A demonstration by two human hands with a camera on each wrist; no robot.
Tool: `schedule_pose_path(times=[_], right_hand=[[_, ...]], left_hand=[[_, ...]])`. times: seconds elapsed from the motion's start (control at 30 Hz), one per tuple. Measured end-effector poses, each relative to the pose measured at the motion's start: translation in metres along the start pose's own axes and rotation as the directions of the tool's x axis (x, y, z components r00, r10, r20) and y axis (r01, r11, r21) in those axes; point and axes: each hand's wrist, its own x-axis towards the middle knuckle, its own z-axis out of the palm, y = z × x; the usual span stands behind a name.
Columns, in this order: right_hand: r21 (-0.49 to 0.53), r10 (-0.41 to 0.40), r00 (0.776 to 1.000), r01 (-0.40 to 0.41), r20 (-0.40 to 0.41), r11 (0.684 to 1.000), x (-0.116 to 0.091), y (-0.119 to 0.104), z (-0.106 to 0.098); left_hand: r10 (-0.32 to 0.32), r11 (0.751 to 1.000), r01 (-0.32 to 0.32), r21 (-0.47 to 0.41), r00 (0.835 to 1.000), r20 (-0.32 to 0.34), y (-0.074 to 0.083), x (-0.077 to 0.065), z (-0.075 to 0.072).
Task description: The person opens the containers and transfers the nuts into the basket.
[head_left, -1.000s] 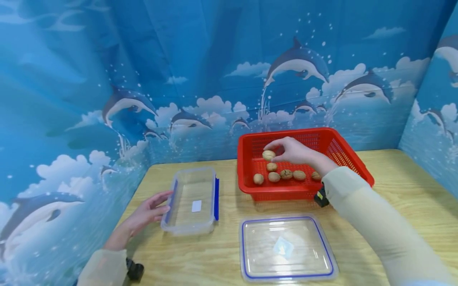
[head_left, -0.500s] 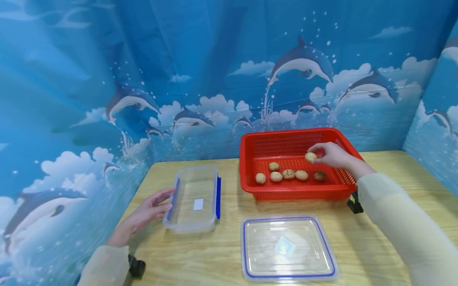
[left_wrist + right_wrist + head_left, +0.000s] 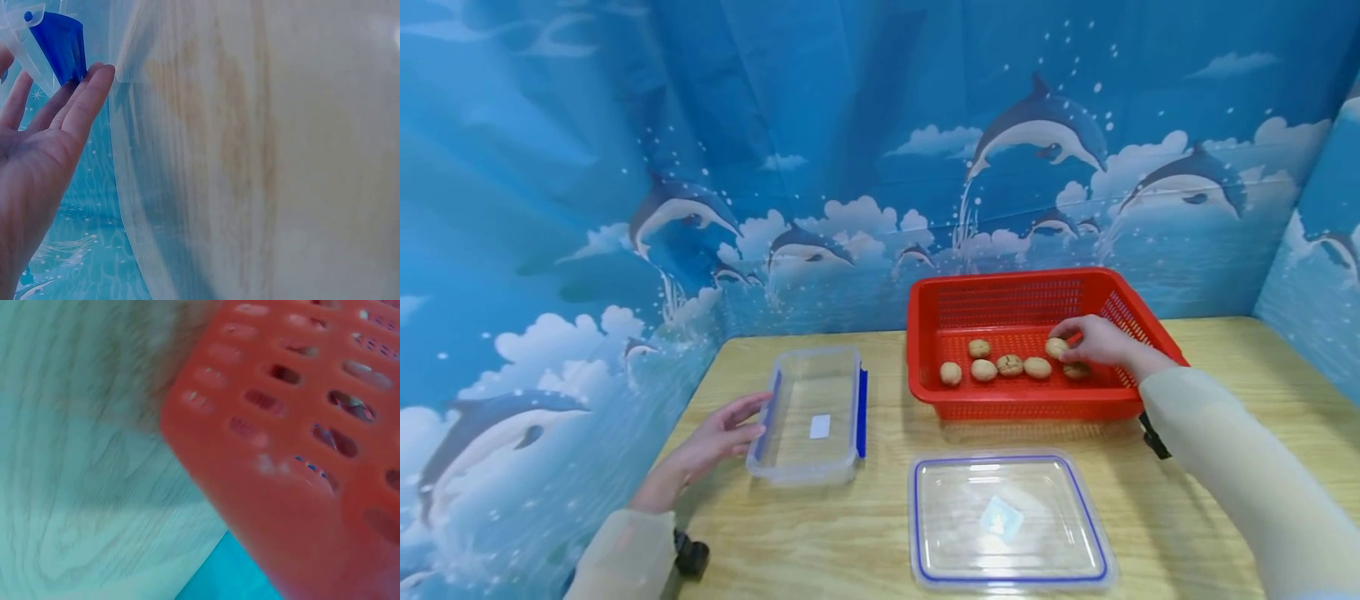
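My right hand (image 3: 1097, 340) pinches a walnut (image 3: 1057, 348) between thumb and fingertips, low inside the red plastic basket (image 3: 1037, 408). Just under those fingers sits a darker walnut (image 3: 1077, 371), partly covered. To the left, several more walnuts (image 3: 1010, 365) lie on the basket floor, most in a row near the front wall. My left hand (image 3: 718, 437) touches the left side of a clear plastic food container (image 3: 805, 477), its fingers fairly straight. Close up in the left wrist view, those fingertips meet a blue latch flap (image 3: 62, 47). The right wrist view shows only the perforated basket wall, not the hand.
A clear lid with a blue seal (image 3: 1011, 558) lies flat on the wood-grain table (image 3: 835, 542), in front of the basket. Another blue latch (image 3: 862, 414) hangs along the container's right side. A blue dolphin-print backdrop (image 3: 850, 125) rises behind the table and at both sides.
My right hand has carried the walnut from the basket's left part to the right, then down beside the darker walnut. The left hand stays at the container; the head view shifts slightly.
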Motion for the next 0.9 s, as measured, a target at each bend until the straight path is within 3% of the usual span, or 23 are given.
schedule_pose_path(times=[0.3, 0.53, 0.77, 0.9], right_hand=[[-0.052, -0.055, 0.995, 0.06, 0.086, 0.997, 0.002, 0.007, 0.005], [-0.014, -0.028, 0.995, 0.03, 0.091, 0.999, 0.002, 0.004, 0.003], [-0.004, -0.07, 0.996, 0.07, -0.058, 0.998, -0.011, -0.011, -0.005], [0.025, -0.106, 0.99, 0.109, -0.094, 0.994, -0.021, -0.028, -0.014]], left_hand=[[-0.009, 1.0, 0.009, 0.009, 1.0, -0.005, 0.002, 0.0, 0.002], [-0.005, 1.0, 0.005, 0.015, 1.0, -0.005, 0.003, 0.0, 0.003], [-0.012, 1.0, 0.012, -0.002, 1.0, -0.008, 0.001, 0.002, 0.005], [-0.019, 1.0, 0.019, -0.003, 1.0, -0.009, 0.002, 0.001, 0.005]])
